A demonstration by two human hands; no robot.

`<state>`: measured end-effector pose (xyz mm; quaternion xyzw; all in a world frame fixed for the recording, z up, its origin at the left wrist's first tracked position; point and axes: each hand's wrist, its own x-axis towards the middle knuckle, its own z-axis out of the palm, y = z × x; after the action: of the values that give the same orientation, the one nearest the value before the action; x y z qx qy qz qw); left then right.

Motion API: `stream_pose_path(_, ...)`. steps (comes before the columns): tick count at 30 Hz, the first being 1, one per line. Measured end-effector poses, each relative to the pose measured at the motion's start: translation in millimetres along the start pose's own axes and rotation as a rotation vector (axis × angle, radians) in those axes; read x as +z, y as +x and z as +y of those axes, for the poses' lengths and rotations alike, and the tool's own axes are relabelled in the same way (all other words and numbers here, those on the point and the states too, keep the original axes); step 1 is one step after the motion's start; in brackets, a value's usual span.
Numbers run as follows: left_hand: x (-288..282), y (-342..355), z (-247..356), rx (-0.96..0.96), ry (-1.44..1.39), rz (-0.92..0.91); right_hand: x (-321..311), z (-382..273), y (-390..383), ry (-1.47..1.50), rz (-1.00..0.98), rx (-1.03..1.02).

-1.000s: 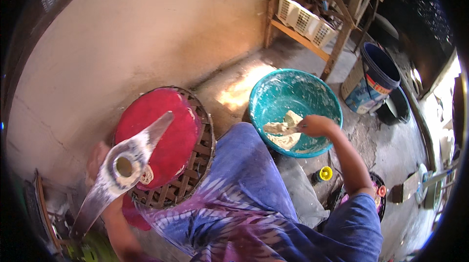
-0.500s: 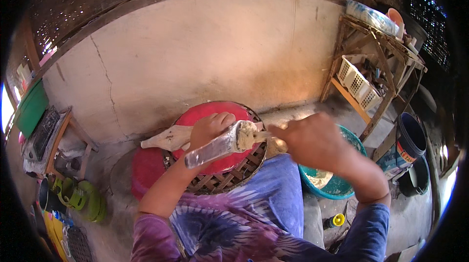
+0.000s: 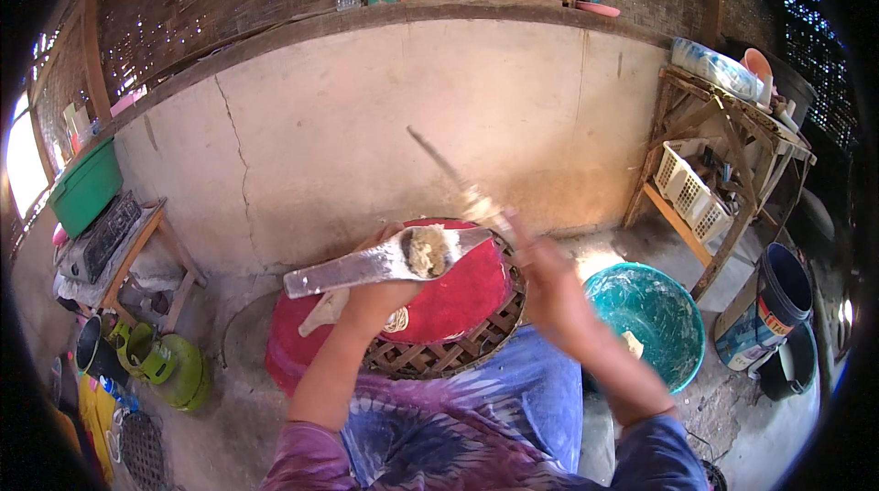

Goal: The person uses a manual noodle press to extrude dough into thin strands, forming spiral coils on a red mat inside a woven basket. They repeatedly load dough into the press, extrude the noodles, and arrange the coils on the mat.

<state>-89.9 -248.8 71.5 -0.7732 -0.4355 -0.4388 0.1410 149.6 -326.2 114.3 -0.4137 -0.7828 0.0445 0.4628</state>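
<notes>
My left hand (image 3: 389, 297) is wrapped round a long, flat-handled press-like tool (image 3: 343, 273), held tilted over my lap. Pale dough (image 3: 427, 251) fills the round opening of the tool. A thin blade or stick (image 3: 439, 157) points up and left from my right hand (image 3: 542, 276), smeared by motion, with dough clinging near its grip. Beneath both hands lies a red cloth (image 3: 467, 294) on a round woven bamboo tray (image 3: 439, 361). Several pale dough strands (image 3: 396, 320) show below my left hand, beside a light wooden handle (image 3: 322, 313).
To my right, a teal basin (image 3: 655, 299) holds some dough, with dark buckets (image 3: 778, 285) beyond it. A wooden rack (image 3: 700, 216) carries a white basket (image 3: 691, 193). A green gas cylinder (image 3: 179, 372) and a low bench (image 3: 137, 253) stand left. A pale wall (image 3: 366, 125) rises ahead.
The view has shifted. My right hand has drawn its blade away from the dough in the tool and swung it upward. The tool has turned closer to level, and dough strands now show beneath.
</notes>
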Motion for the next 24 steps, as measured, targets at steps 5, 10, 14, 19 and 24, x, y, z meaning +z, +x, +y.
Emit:
stream_pose_path(5, -4, 9, -1, -0.176, -0.059, 0.075, 72, -1, -51, 0.209, -0.065, 0.115)
stream_pose_path(10, -23, 12, -13, -0.118, 0.094, 0.103, 47, 19, -63, 0.45, -0.221, 0.287)
stream_pose_path(14, -13, 9, 4, -0.076, 0.222, 0.028, 60, 30, -50, 0.46, -0.218, 0.439)
stream_pose_path(19, -2, 15, -7, -0.155, 0.215, -0.076, 63, 18, -81, 0.744, -0.333, 0.52)
stream_pose_path(24, -20, -8, -20, -0.428, 0.229, -0.112, 2, 96, -134, 0.381, -0.177, 0.551)
